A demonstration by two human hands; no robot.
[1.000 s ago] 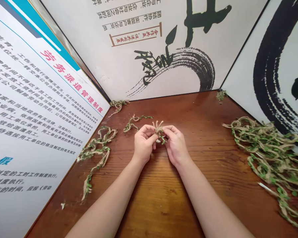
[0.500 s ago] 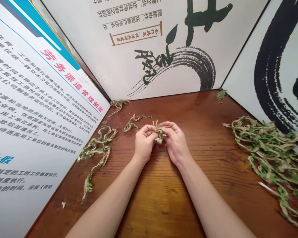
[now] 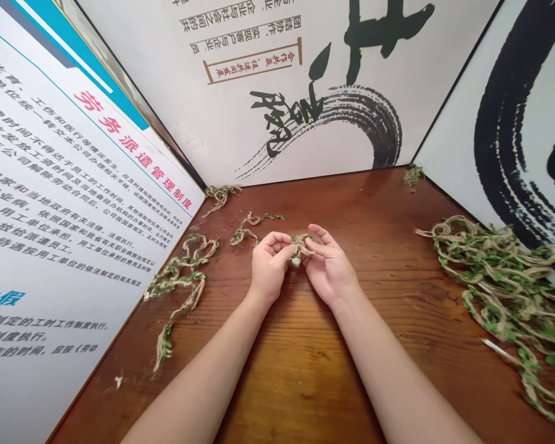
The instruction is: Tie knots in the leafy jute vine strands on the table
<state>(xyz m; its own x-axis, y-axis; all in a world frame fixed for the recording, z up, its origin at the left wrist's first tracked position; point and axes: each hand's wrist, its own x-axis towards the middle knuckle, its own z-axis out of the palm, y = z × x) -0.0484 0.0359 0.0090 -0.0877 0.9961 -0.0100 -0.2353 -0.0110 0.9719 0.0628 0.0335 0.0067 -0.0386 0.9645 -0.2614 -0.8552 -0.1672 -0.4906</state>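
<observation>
A small bundle of leafy twine [image 3: 301, 242] is between my two hands, above the middle of the wooden table, with a whitish bit at its lower side. My left hand [image 3: 271, 262] pinches its left side between thumb and fingers. On the other side, my right hand [image 3: 329, 265] touches the bundle with its thumb and a finger, while its upper fingers are raised and apart. Just beyond my left hand, a short strand of leafy twine [image 3: 245, 234] lies on the table.
Leafy twine [image 3: 180, 274] lies along the left board [image 3: 74, 246]. A large tangle of it [image 3: 504, 283] covers the table's right side, with a white stick [image 3: 497, 349] beside it. Boards with writing enclose the table [image 3: 379, 382]. Small clumps lie at both back corners.
My right hand has turned and opened somewhat, its upper fingers lifting from the twine. The loose ends that stood up from the bundle are now lower. My left hand stays almost in place.
</observation>
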